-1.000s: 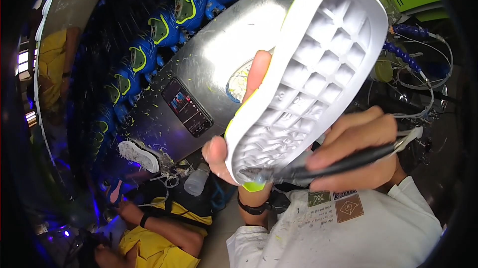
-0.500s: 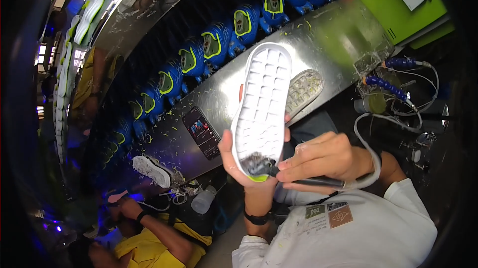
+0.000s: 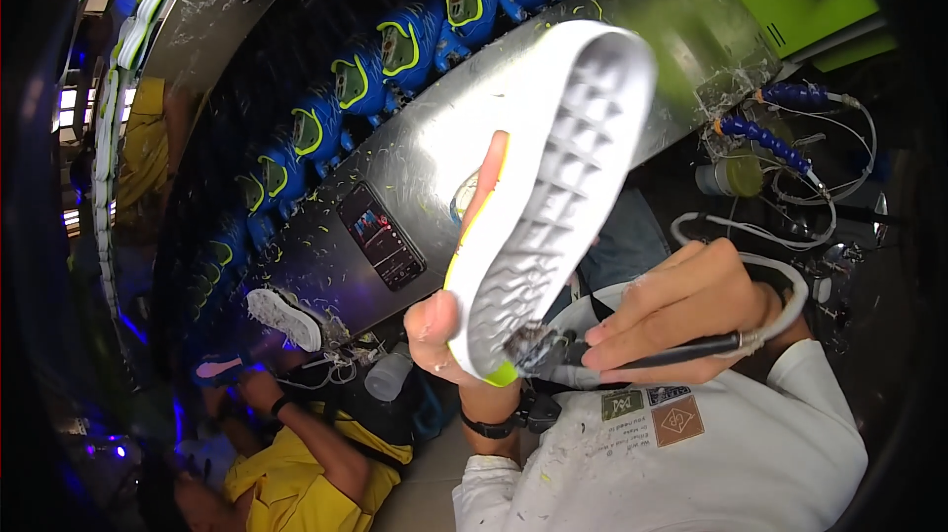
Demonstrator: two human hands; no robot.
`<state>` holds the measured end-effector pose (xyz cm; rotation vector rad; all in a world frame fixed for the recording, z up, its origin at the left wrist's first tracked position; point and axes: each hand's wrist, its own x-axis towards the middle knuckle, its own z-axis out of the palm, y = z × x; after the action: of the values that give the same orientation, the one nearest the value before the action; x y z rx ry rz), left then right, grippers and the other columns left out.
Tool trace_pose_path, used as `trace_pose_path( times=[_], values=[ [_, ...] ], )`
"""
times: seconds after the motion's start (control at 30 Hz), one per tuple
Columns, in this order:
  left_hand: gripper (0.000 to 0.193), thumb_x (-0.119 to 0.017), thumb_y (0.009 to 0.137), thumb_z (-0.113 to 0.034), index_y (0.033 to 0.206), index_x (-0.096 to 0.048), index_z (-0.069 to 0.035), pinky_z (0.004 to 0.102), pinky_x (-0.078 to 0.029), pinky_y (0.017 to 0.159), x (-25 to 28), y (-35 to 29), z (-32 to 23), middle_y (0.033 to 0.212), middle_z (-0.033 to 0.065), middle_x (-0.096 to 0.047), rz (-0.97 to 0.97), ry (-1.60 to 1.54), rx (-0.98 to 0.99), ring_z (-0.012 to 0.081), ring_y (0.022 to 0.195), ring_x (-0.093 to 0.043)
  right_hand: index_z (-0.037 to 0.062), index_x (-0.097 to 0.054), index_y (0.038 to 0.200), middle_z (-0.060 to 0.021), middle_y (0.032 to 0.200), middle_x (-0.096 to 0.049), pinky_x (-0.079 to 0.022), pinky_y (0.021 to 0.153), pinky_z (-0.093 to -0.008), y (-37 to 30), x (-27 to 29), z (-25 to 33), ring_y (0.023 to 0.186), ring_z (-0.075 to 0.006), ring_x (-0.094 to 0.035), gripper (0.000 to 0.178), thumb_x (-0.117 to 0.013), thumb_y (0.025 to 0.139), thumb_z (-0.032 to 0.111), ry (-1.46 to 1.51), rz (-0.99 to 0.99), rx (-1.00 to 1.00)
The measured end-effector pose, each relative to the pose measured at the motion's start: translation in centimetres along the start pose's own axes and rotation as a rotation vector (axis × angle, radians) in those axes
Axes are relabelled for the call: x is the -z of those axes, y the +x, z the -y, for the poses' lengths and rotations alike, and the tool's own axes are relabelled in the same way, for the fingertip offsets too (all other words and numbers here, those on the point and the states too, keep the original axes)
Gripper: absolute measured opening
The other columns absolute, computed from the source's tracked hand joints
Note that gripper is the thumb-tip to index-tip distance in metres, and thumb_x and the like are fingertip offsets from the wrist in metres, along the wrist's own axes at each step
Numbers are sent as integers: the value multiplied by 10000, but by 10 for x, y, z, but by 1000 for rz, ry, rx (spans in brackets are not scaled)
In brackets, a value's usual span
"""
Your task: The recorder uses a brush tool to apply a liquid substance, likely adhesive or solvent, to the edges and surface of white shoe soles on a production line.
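Note:
A white shoe sole (image 3: 548,206) with a waffle-like cavity and a lime-green heel edge is tilted up in my left hand (image 3: 434,334). The thumb presses its side wall near the heel; the other fingers are mostly hidden behind it. My right hand (image 3: 691,305) is closed around a slim black pen-type grinder (image 3: 681,351), which has a pale hose (image 3: 795,300) at its back end. The grinder's tip is at the heel end of the cavity, over a dark, rough patch (image 3: 533,346). Blur there hides whether the tip touches.
Several blue shoes (image 3: 405,43) stand along the far side of a metal bench (image 3: 434,152) strewn with scraps. A phone (image 3: 382,236) and another white sole (image 3: 284,320) lie on it. Blue jointed hoses (image 3: 760,142) stand right. A co-worker in yellow (image 3: 306,473) works at lower left.
My left hand has tilted the sole, so its side wall shows and its toe leans right and nearer. It now covers the other sole on the bench. My right hand has shifted slightly right.

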<state>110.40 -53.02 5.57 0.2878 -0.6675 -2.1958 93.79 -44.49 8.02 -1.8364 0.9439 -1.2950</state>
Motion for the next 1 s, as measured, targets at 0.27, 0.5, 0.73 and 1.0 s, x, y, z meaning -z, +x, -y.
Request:
trace_pose_path(
  times=[0.27,0.5,0.73,1.0],
  values=[
    [1105,-630,735,-477,1576,-11,-117,542,-501,920,11,19,13,1520,306,-266,209,-545,44,514,1256,-450,-3,-756,941,-118,852,-722,-508,653,-245,11,16,3,744,-140,-682,265,-842,690,-3,133,-250,-266],
    [997,-588,782,-542,1577,-118,-167,463,-532,753,-10,61,8,1472,257,-383,267,-456,60,462,1057,-574,-31,-754,934,-122,784,-709,-443,532,-242,9,37,19,641,-135,-640,261,-843,690,-18,415,-46,-209],
    [746,-405,917,-472,1518,-273,-51,447,-552,792,-109,113,-3,1406,218,-488,219,-226,-302,381,1057,-613,-91,-715,820,-179,729,-650,-413,496,-265,-53,64,14,548,-181,-563,283,-734,539,-72,629,-750,-125],
    [476,-461,993,-335,1300,-512,25,426,-494,873,-206,348,-51,1033,151,-643,-143,437,-557,290,952,-626,-129,-668,905,-107,709,-568,-375,472,-259,-65,89,31,510,-151,-491,216,-642,690,-120,807,-979,-249]
  ],
)
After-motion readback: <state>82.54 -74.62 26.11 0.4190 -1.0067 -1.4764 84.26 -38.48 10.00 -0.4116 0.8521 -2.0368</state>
